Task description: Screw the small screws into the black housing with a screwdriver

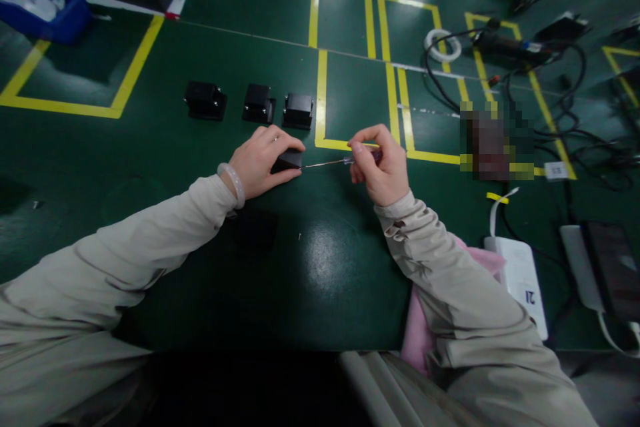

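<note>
My left hand (263, 159) is closed around a small black block-shaped part (289, 161), thumb below it and fingers above. In my right hand (381, 165) is a screwdriver (327, 163), held by its handle with the thin metal shaft pointing left. Its tip meets, or lies very close to, the right end of the black part; whether a screw sits there is too small to tell. Just beyond my left hand stand three similar black parts (205, 100) in a row, with shiny screw heads on them. A tiny screw (299, 237) lies nearer to me.
Yellow tape (323, 93) marks rectangles on the green table (165, 227). A blue bin (65, 13) stands far left. Black cables (565, 127) and a white tape roll (443, 45) lie to the right, with a white power bank (523, 280) and pink cloth (419, 327) nearer.
</note>
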`<act>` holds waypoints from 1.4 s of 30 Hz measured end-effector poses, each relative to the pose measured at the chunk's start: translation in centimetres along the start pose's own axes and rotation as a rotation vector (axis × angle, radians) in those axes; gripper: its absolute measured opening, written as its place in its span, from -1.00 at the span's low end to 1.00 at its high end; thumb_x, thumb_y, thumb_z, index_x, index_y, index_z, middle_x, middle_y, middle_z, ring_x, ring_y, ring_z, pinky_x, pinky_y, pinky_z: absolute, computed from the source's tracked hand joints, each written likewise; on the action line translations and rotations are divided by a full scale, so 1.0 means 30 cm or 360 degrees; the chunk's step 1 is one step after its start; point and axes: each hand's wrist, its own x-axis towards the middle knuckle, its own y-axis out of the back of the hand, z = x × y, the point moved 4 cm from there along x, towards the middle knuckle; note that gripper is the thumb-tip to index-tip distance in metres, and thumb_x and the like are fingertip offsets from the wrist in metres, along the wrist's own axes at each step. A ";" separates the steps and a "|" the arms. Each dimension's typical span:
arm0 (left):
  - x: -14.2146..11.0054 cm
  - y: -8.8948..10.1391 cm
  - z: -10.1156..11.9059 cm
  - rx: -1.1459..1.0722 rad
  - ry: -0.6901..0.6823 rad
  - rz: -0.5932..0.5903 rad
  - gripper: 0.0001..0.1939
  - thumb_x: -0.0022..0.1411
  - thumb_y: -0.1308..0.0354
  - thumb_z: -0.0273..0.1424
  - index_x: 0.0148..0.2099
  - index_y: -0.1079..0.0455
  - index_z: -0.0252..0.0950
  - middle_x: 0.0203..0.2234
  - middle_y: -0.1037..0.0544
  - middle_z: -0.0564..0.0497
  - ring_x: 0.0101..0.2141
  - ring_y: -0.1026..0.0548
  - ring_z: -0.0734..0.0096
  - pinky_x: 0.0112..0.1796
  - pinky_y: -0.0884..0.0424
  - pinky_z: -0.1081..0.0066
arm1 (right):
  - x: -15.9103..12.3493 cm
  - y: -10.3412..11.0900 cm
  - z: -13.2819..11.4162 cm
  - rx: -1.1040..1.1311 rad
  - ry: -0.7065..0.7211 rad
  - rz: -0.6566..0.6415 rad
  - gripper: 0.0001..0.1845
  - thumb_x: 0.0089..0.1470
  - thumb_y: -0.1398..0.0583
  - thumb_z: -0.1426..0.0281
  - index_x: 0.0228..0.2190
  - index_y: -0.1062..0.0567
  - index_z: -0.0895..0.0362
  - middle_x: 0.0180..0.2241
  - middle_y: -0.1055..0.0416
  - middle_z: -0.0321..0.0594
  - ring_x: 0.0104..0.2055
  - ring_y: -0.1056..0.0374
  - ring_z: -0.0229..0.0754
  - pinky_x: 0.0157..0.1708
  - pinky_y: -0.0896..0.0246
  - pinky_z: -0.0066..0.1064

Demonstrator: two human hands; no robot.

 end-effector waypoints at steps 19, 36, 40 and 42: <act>0.002 0.001 0.002 0.0021 -0.0005 0.0000 -0.62 0.33 -0.20 -0.25 0.12 -0.39 -0.31 -0.03 -0.49 -0.15 -0.03 -0.43 0.07 0.00 -0.37 0.08 | 0.006 0.004 -0.025 -0.0065 0.0120 -0.0044 -0.57 0.18 -0.24 -0.03 -0.20 -0.28 0.02 -0.61 -0.19 -0.54 -0.66 -0.21 -0.39 -0.63 -0.07 -0.40; 0.001 0.001 0.000 0.0005 -0.0009 -0.0004 -0.62 0.34 -0.19 -0.23 0.12 -0.38 -0.30 -0.03 -0.49 -0.16 -0.03 -0.42 0.06 0.00 -0.37 0.07 | 0.005 0.004 -0.015 -0.0121 0.0072 -0.0066 -0.58 0.19 -0.23 -0.01 -0.18 -0.26 0.02 -0.60 -0.22 -0.54 -0.64 -0.21 -0.38 -0.62 -0.09 -0.39; 0.001 0.001 0.000 0.0008 -0.0006 -0.0009 -0.62 0.34 -0.18 -0.23 0.12 -0.38 -0.29 -0.03 -0.50 -0.15 -0.03 -0.42 0.07 0.00 -0.37 0.08 | 0.003 0.001 -0.011 -0.0097 0.0021 -0.0057 -0.60 0.20 -0.23 -0.01 -0.21 -0.27 0.01 -0.64 -0.23 -0.54 -0.68 -0.19 -0.37 -0.64 -0.04 -0.39; 0.001 0.001 0.001 0.0003 -0.0008 -0.0009 -0.62 0.34 -0.18 -0.23 0.12 -0.38 -0.30 -0.03 -0.50 -0.15 -0.02 -0.43 0.07 0.00 -0.37 0.07 | 0.004 0.002 -0.018 -0.0098 0.0040 -0.0061 -0.60 0.19 -0.24 0.01 -0.20 -0.26 0.01 -0.63 -0.22 -0.54 -0.67 -0.19 -0.36 -0.63 -0.04 -0.38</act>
